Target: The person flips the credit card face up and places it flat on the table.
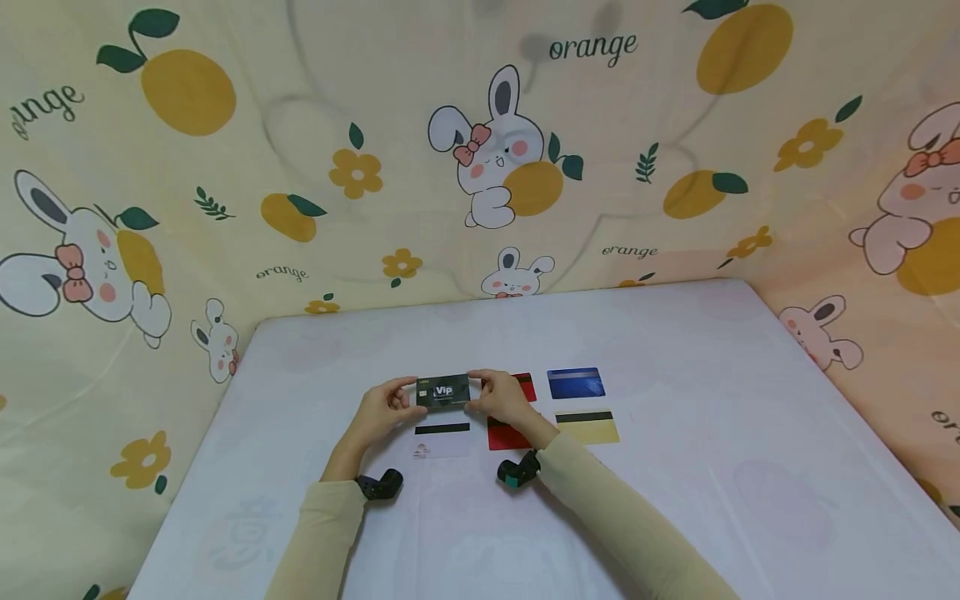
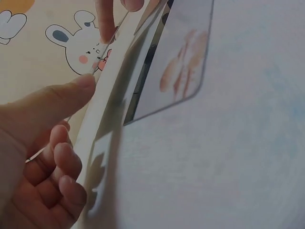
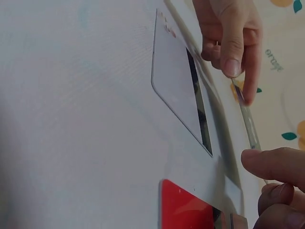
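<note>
A dark card printed "Vip" is held above the tabletop between both hands. My left hand pinches its left end by the corners, thumb below and a finger above. At the opposite end, my right hand grips the corners in the same way. The right wrist view catches the card almost edge-on, its shadow falling on the table. Just nearer than it lies a white card with a black stripe. Two red cards, one upper and one lower, are partly hidden by the right hand and wrist.
A blue card lies right of the upper red one, with a gold, black-striped card nearer the front. All rest on a white-covered table. A patterned cloth hangs behind. Each wrist carries a small black camera.
</note>
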A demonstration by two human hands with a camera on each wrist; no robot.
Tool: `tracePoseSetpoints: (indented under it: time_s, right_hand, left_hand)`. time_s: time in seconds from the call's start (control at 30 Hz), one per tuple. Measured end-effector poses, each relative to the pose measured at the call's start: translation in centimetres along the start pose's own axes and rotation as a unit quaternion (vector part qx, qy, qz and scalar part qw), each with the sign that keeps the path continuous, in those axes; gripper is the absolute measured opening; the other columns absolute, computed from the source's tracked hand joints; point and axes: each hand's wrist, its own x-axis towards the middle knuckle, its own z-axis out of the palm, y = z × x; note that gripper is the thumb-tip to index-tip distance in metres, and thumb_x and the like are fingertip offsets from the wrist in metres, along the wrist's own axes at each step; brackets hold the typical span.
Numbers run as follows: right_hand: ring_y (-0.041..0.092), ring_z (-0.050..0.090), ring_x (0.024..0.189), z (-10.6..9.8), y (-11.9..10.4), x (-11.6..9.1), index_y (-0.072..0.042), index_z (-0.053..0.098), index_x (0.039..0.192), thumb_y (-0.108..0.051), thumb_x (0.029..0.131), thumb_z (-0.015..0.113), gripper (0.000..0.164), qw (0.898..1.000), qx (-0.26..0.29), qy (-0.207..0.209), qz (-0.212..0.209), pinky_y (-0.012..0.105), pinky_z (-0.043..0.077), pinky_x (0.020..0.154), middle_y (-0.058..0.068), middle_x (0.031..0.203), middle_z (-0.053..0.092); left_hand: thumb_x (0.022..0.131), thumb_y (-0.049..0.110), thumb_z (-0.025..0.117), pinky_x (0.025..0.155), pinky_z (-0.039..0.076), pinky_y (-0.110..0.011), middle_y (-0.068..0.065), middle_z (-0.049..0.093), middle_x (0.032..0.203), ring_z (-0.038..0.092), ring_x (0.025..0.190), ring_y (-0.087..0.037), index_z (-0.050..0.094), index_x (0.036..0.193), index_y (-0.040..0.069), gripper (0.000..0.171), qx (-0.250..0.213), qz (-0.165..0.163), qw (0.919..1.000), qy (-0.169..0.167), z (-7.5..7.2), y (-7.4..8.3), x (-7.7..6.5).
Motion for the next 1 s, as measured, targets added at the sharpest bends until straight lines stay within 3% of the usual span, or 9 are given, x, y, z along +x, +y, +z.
tracePoseSetpoints:
  time_s: [0.37, 0.6, 1.0]
  right_hand:
    - [0.010, 0.036, 0.048, 0.34, 0.04, 0.17, -0.009, 0.062, 0.128, -0.007, 0.075, 0.079, 0.055, 1.000, -0.001, -0.005, 0.019, 0.020, 0.029, 0.048, -0.003, 0.054, 0.040]
    - [0.011, 0.037, 0.048, 0.50, 0.10, 0.23, -0.009, 0.063, 0.126, -0.008, 0.074, 0.080, 0.054, 0.999, -0.011, -0.005, 0.031, 0.021, 0.029, 0.049, -0.003, 0.055, 0.042]
    - [0.012, 0.036, 0.050, 0.54, 0.02, 0.35, -0.009, 0.064, 0.126, -0.009, 0.074, 0.081, 0.055, 0.999, -0.024, -0.009, 0.039, 0.021, 0.028, 0.050, -0.003, 0.055, 0.037]
  left_hand:
    - [0.077, 0.011, 0.079, 0.060, 0.040, -0.015, -0.001, 0.054, 0.074, 0.045, 0.064, -0.003, 0.057, 0.128, -0.005, 0.058, 0.014, -0.002, 0.9997, -0.017, -0.30, -0.10, 0.13]
    - [0.077, 0.012, 0.079, 0.060, 0.039, -0.017, 0.002, 0.052, 0.074, 0.044, 0.066, -0.007, 0.057, 0.128, -0.004, 0.058, 0.018, -0.029, 0.9990, -0.029, -0.19, -0.13, 0.35]
    - [0.076, 0.012, 0.080, 0.059, 0.038, -0.017, 0.001, 0.054, 0.073, 0.044, 0.064, -0.006, 0.059, 0.126, -0.005, 0.058, 0.035, -0.033, 0.9986, -0.021, -0.12, -0.32, 0.61]
